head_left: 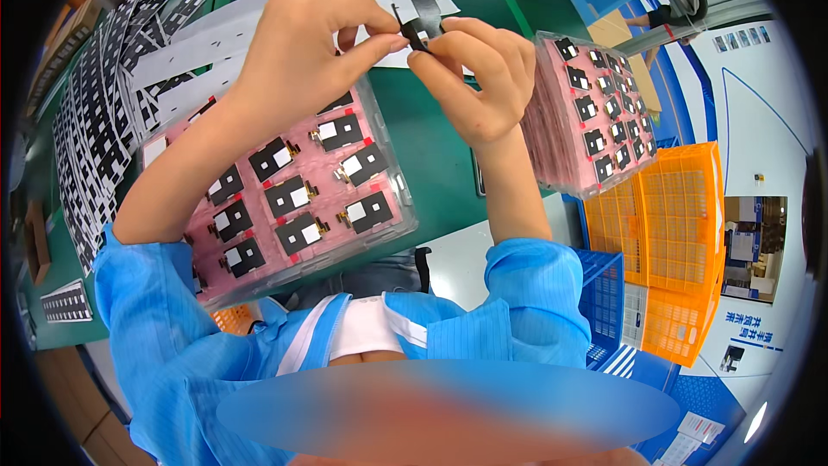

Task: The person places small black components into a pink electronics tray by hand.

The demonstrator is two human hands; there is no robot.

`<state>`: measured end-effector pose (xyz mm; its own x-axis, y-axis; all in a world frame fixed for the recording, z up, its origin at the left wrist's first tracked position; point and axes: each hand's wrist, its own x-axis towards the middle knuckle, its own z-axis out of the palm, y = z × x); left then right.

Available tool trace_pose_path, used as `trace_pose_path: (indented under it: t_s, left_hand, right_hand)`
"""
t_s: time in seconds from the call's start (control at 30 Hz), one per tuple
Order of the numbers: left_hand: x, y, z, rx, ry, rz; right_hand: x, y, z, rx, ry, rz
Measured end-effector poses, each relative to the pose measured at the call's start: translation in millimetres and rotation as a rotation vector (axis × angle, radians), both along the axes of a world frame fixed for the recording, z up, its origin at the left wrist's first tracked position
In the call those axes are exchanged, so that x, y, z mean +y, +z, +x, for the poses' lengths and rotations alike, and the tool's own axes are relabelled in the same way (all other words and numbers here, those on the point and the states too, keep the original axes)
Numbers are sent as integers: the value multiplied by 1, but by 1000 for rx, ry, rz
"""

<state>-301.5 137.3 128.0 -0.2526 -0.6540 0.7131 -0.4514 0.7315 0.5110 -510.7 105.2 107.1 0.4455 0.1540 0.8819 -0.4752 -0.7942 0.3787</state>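
Note:
My left hand (315, 39) and my right hand (483, 73) meet over the far side of the table. Between their fingertips is a small black flat part (414, 33), pinched from both sides. Its details are too small to make out. Just beyond it, a dark grey rectangular piece (425, 5) shows above a white sheet (447, 2); whether it joins the held part I cannot tell. Under my left forearm sits a clear tray with a pink base (332, 198). It holds rows of black parts (287, 196) with white squares and gold-coloured connector ends.
A stack of similar pink trays (552, 121) stands to the right. Sheets of black labels (99, 112) are piled on the left of the green table (440, 181). Orange crates (681, 233) and a blue crate (604, 293) stand at right. Another person's arm (640, 22) shows far right.

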Motion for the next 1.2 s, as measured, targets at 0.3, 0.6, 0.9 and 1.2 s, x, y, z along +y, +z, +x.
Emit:
trace_pose_path:
  t_s: [0.3,0.6,0.9,1.2]
  left_hand:
    - [6,-1,-1,-66,82,42]
    - [-7,-3,13,-148,263,-119]
    - [-8,-8,19,80,55,509]
    - [-140,-114,92,-441,519,349]
  right_hand:
    - [2,-6,17,-36,-116,-85]
    - [5,-9,11,-11,-146,-3]
    - [-3,-18,4,-173,5,157]
    - [7,-28,10,-400,288,601]
